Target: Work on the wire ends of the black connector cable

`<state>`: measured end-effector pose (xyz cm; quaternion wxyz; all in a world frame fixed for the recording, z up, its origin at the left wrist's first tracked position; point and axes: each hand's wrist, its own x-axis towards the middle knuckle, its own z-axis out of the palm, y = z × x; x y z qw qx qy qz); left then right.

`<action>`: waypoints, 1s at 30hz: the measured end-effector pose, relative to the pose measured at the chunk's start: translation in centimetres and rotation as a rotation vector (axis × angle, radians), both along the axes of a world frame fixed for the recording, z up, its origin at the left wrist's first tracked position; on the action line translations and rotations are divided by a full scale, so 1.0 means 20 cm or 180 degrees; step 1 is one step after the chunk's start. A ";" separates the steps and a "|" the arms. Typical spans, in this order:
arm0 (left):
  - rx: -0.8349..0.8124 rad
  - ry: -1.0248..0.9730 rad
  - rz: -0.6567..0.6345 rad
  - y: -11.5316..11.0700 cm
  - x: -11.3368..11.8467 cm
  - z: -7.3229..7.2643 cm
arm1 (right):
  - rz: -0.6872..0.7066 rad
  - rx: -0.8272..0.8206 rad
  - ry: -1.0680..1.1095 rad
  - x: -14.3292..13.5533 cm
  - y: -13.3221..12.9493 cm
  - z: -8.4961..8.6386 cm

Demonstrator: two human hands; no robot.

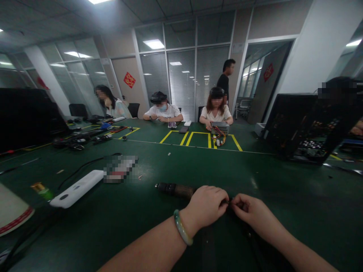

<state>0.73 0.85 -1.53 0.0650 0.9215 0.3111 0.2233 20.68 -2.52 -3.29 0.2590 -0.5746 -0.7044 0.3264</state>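
The left hand (208, 206) and right hand (252, 213) pinch one tiny dark thing (229, 201) between them. A dark tool (170, 188) pokes out left of the left hand. Far past the right hand, a big black box (286, 124) has computer parts (312, 146) inside.

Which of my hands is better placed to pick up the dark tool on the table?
Probably your left hand: the dark tool lies just beyond it, partly hidden, while your right hand is farther off.
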 end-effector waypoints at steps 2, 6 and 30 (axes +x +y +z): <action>0.0024 0.0043 -0.0014 0.00 0.00 0.00 | 0.0007 -0.0023 0.0024 0.00 0.00 0.00; 0.0067 0.0071 -0.0079 0.01 0.00 -0.02 | 0.0037 -0.0021 0.0042 0.00 0.00 0.00; 0.0074 0.0154 -0.0013 0.02 0.01 -0.01 | -0.0083 -0.0004 -0.0290 0.00 -0.01 0.04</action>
